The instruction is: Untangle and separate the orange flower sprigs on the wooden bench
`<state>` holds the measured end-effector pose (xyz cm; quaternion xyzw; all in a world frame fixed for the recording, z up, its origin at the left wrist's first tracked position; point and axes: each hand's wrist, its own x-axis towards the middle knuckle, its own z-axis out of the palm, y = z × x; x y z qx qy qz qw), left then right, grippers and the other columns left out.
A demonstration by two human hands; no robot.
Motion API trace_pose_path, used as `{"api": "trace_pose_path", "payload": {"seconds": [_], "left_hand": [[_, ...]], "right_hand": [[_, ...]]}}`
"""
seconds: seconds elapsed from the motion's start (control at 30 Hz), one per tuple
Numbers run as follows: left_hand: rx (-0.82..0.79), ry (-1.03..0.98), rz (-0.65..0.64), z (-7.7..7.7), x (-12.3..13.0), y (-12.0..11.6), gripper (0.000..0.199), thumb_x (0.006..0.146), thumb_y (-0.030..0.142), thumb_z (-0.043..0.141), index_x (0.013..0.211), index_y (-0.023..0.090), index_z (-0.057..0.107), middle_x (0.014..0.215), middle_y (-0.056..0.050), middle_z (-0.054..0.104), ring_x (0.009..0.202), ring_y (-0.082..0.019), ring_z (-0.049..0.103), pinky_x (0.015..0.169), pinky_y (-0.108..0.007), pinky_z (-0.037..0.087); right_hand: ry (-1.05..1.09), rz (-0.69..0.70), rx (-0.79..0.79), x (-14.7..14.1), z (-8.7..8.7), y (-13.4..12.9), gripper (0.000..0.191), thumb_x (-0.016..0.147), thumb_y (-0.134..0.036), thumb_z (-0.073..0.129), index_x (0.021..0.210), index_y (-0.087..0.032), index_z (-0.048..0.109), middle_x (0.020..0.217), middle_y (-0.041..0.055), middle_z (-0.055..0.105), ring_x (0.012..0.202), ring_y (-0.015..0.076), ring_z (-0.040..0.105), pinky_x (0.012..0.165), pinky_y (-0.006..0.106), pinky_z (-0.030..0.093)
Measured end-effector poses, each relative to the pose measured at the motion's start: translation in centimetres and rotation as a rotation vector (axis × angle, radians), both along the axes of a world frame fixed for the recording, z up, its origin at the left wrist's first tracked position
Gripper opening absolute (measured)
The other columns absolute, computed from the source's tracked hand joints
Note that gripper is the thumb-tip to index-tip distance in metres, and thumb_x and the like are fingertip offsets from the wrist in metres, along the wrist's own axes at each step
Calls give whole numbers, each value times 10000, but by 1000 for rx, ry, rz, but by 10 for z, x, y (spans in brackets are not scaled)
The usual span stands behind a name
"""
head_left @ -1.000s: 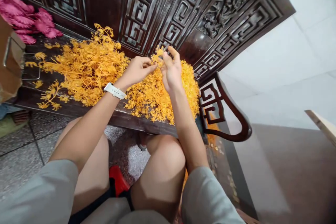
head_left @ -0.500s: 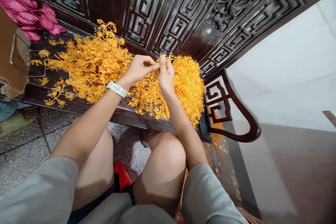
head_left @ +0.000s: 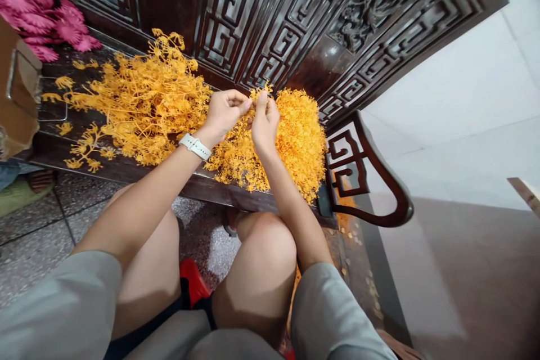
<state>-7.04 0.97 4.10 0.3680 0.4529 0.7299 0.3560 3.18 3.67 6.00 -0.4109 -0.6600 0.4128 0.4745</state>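
Head view: the left hand [head_left: 223,113] and the right hand [head_left: 265,124] meet fingertip to fingertip over the seat of a dark carved wooden bench [head_left: 126,169], both pinched on one small orange plastic sprig [head_left: 258,93] whose frilled tip sticks up at 12 o'clock from the fingers. A white wristwatch [head_left: 194,146] bands the left wrist.

At 3 o'clock of the hands, touching the right wrist, lies a dense heap of small orange flower pieces [head_left: 301,135], piled up to the bench's armrest [head_left: 371,180]. At 9 o'clock of the hands spreads a looser tangle of branched orange stems [head_left: 139,101] — a few stray sprigs lie apart from it toward the seat's front edge.

Further off at 10 o'clock, a bunch of pink plastic flowers [head_left: 46,34] rests against the fretwork backrest [head_left: 270,17], and a brown cardboard box [head_left: 17,95] stands at the left end of the seat.

Below the hands, the person's bare knees [head_left: 261,247] sit close under the seat's edge, over a speckled floor [head_left: 34,236]. Orange scraps [head_left: 350,236] litter the floor beneath the armrest — partly hidden by the right forearm.
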Motion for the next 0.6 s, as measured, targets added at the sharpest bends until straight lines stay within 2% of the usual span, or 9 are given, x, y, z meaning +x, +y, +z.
{"api": "trace_pose_path", "payload": {"seconds": [0.07,0.17,0.27,0.37,0.47,0.6], "left_hand": [[8,-16,-40,1,2,-2,148,789,256,789,776,180,663,800,-44,682,734,-145,610,715,-308,512],[-93,-76,-192,5,1,-5,179,787,306,758,763,202,614,721,-30,600,630,-142,533,606,-309,457],[-159,-143,-382,11,-2,-9,252,782,375,733,729,221,541,683,-27,521,564,-140,449,557,-322,406],[-161,-183,-482,14,-2,-12,285,801,410,705,714,232,501,678,-25,462,566,-147,424,593,-353,411],[-128,-205,-509,14,0,-14,273,830,335,679,695,229,467,673,-14,424,564,-143,413,625,-366,408],[-70,-348,-580,13,3,-14,221,814,142,635,664,199,485,645,-6,432,513,-102,362,527,-281,332]], "right_hand": [[5,-40,54,1,-2,2,648,857,-903,541,779,-260,505,726,-1,454,752,180,530,637,324,493],[5,-61,104,5,-3,8,646,888,-877,526,723,-254,481,695,-2,427,725,173,514,601,317,476],[-5,-1,47,6,-3,11,666,871,-894,532,695,-254,470,639,-19,379,630,152,480,517,296,425],[30,61,-73,3,-2,11,686,835,-934,524,716,-259,486,599,-45,320,531,128,430,444,276,352],[103,66,-181,2,0,13,681,844,-939,504,765,-264,527,575,-57,320,479,119,406,412,276,310],[211,69,-312,4,4,14,626,860,-885,575,794,-263,557,530,-74,344,415,103,359,377,274,264]]}}
